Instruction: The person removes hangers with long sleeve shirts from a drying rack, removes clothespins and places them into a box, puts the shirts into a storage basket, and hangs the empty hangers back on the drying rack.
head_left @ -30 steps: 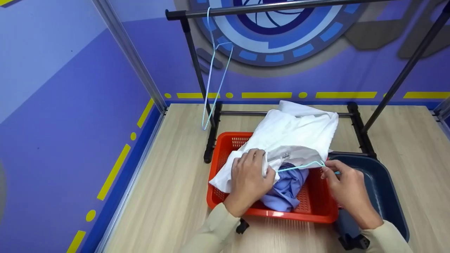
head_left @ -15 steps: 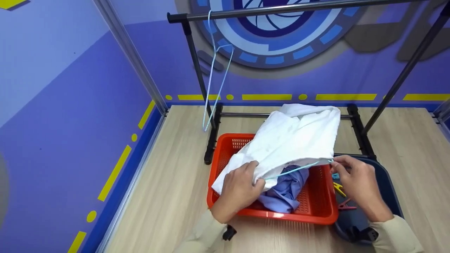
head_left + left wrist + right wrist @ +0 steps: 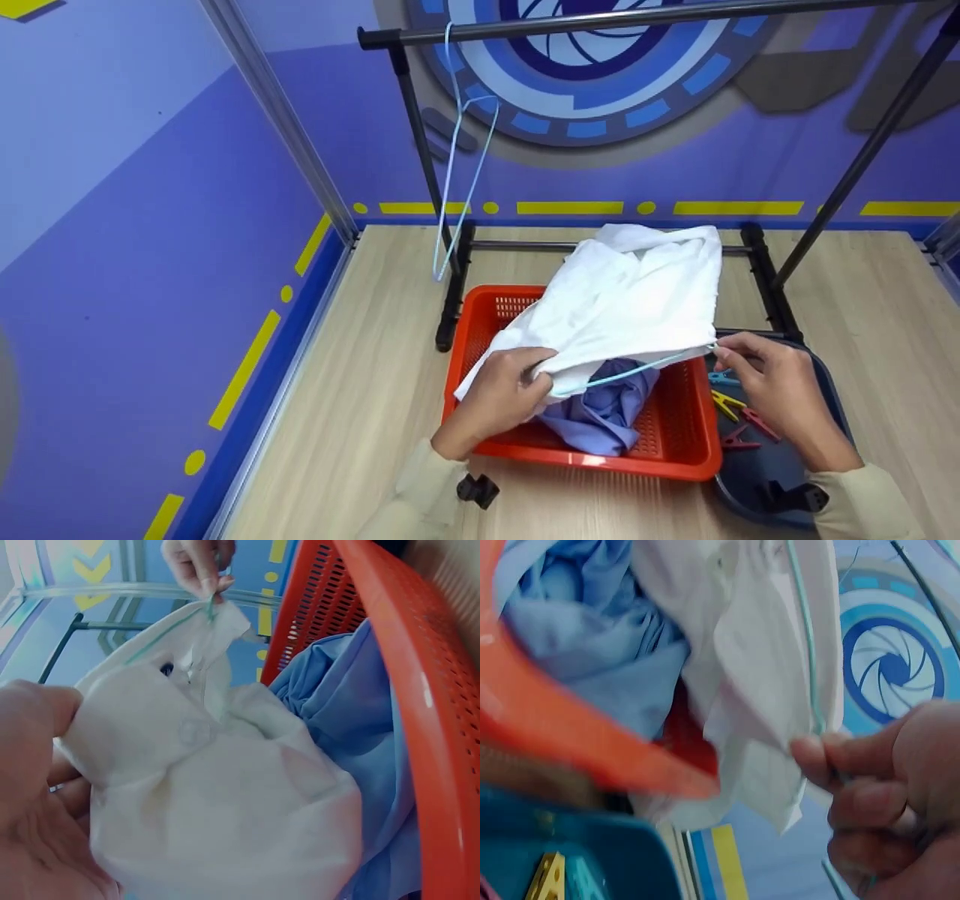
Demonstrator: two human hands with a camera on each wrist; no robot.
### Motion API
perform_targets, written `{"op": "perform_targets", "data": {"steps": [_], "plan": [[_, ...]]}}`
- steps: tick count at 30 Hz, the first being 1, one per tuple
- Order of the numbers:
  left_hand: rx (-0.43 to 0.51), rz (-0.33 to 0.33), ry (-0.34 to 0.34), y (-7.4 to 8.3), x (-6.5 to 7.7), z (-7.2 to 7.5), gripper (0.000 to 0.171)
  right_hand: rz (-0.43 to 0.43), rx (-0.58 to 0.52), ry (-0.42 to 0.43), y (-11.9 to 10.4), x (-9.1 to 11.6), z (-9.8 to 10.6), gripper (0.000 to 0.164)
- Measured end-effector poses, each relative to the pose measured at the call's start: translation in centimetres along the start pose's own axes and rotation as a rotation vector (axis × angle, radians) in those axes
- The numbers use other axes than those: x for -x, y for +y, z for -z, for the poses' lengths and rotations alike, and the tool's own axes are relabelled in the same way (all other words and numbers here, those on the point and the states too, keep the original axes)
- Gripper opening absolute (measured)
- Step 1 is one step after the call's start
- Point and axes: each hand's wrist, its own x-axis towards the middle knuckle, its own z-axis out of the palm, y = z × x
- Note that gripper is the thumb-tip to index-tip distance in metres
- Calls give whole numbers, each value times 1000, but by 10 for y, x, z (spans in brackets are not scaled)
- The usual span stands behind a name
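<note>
A white garment [image 3: 630, 292] lies partly over the basket, its near opening spread between both hands. My left hand [image 3: 499, 390] grips the opening's left edge; the left wrist view shows the thumb [image 3: 45, 712] on top of the cloth and fingers beneath. A thin pale-green clothes hanger [image 3: 630, 373] runs along the opening, partly inside the cloth. My right hand [image 3: 776, 386] pinches the hanger between thumb and forefinger at the garment's right corner. The hanger's hook is mostly hidden by that hand. Crumpled blue cloth [image 3: 604, 412] lies below in the red basket [image 3: 600, 459].
Right of the basket stands a dark tub [image 3: 765, 472] holding several clothes pegs, among them a yellow peg [image 3: 726, 405]. Behind is a black clothes rack [image 3: 637, 21] with another hanger [image 3: 452, 165] at its left end. Walls stand left and behind.
The left hand has moved left and down, and the right hand right. The garment's opening has come down over more of the hanger. More pegs show in the tub.
</note>
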Motion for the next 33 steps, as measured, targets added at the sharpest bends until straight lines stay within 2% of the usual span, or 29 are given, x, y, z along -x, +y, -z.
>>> {"op": "perform_targets", "data": {"steps": [6, 9, 13, 22, 25, 29, 33], "plan": [[168, -30, -49, -7, -5, 4, 28, 43, -4, -22, 7, 2, 3, 10], [267, -43, -102, -10, -8, 5, 25, 58, -46, -41, 7, 3, 3, 9], [346, -76, -116, -9, -12, 2, 23, 80, -95, -87, 4, 4, 2, 8], [282, -91, -30, -3, -18, -4, 19, 64, -121, -181, -8, 12, 2, 12], [260, -99, -32, -2, -18, -6, 19, 89, -50, -124, -11, 15, -1, 16], [251, -107, -32, -4, -17, -8, 18, 156, 67, 3, -12, 20, -6, 17], [246, -97, 3, -6, -17, -10, 17, 264, 108, 107, -9, 24, -8, 21]]}}
